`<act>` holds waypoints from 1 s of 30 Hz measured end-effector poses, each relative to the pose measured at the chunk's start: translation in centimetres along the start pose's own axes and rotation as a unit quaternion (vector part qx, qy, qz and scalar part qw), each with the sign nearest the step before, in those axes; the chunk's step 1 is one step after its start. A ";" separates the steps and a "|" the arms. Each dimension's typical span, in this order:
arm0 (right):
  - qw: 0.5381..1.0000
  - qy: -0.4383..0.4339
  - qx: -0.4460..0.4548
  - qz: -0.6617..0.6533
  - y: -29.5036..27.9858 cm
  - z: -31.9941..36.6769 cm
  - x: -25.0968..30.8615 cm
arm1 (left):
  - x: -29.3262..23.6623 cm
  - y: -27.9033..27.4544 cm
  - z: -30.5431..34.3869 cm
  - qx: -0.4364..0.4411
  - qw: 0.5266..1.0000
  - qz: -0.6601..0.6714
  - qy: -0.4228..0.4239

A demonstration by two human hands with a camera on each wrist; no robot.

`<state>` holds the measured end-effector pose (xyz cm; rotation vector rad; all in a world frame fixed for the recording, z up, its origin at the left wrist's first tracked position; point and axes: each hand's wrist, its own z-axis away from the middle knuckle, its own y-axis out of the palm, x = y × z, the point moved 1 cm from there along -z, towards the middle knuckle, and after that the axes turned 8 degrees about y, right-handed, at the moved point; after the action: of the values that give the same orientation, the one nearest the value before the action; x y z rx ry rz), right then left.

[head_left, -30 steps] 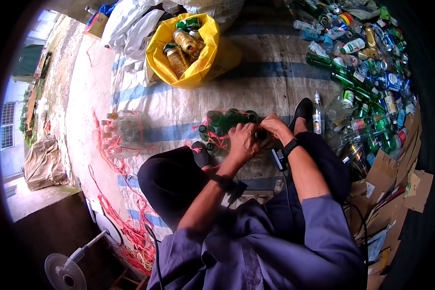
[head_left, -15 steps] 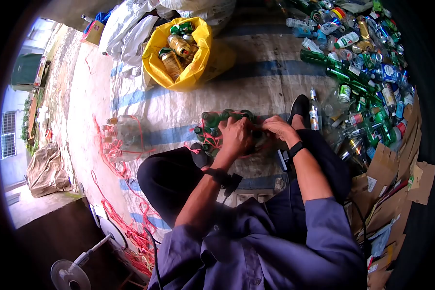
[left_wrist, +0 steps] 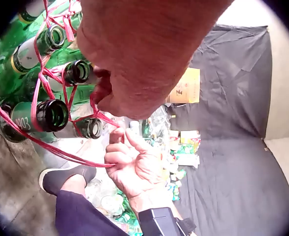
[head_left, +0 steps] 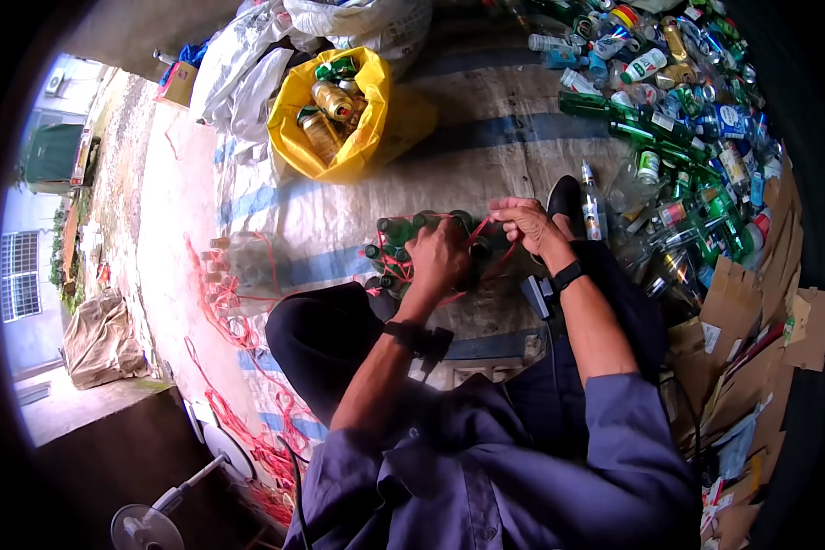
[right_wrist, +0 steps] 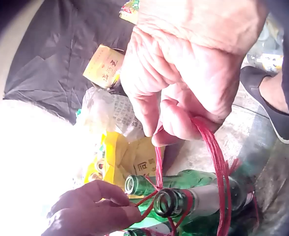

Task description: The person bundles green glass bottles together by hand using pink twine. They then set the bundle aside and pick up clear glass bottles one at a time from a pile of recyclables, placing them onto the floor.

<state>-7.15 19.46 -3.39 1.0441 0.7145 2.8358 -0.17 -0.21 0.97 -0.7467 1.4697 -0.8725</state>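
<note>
Several green glass bottles [head_left: 396, 229] stand bundled in red plastic string, their open necks laced together in the left wrist view [left_wrist: 56, 115]. The left hand [head_left: 440, 261] is over the bundle, its thumb and finger pinching string beside a bottle neck in the right wrist view [right_wrist: 93, 209]. At the bundle's right side the right hand [head_left: 532, 225] holds the red string [right_wrist: 215, 162] in curled fingers, with a length stretched between it and the necks. A loop of the string hangs from the right hand around the bottles.
Clear bottles tied with string [head_left: 247, 266] stand to the left. A yellow bag of cans [head_left: 376, 137] is ahead, beside white sacks [head_left: 238, 82]. Loose bottles and cans [head_left: 706, 174] pile at the right, above cardboard [head_left: 729, 321]. A fan [head_left: 147, 530] is at lower left.
The right hand has lifted and turned beside the bundle, with string now visibly stretched from it. The left hand has shifted slightly over the necks. The head view has also moved.
</note>
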 end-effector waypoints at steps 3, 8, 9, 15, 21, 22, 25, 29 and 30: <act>0.989 0.000 -0.041 0.146 0.0 -0.1 -0.9 | 0.6 0.4 0.2 0.020 0.998 0.040 -0.040; 0.920 -0.075 -0.083 0.374 1.7 -1.5 -2.5 | 0.3 -1.5 2.0 0.042 0.980 0.153 -0.119; 0.905 -0.086 -0.081 0.409 2.1 -1.6 -2.5 | 0.4 -1.9 2.4 0.039 0.971 0.199 -0.130; 0.863 -0.115 -0.072 0.487 3.7 -1.6 -1.7 | 0.2 -2.4 3.5 0.025 0.979 0.168 -0.109; 0.851 -0.132 -0.086 0.501 4.7 -1.1 -1.4 | 0.5 -3.1 3.5 0.026 0.990 0.077 -0.116; 0.849 -0.133 -0.091 0.503 4.7 -1.3 -1.5 | 0.8 -2.6 3.6 0.027 0.990 0.076 -0.116; 0.842 -0.136 -0.089 0.514 5.0 -0.9 -1.4 | 1.6 -1.7 4.1 -0.021 0.993 0.042 -0.105; 0.819 -0.159 -0.111 0.541 5.3 -0.6 -1.3 | 1.1 -2.5 4.0 0.007 0.996 0.043 -0.075; 0.798 -0.153 -0.136 0.568 5.3 -0.3 -1.2 | 0.9 -2.7 3.8 0.007 0.993 0.036 -0.116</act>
<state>-5.79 14.37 -1.97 2.3747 -0.5937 3.1826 3.45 -2.66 2.77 -0.7533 1.2749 -0.7159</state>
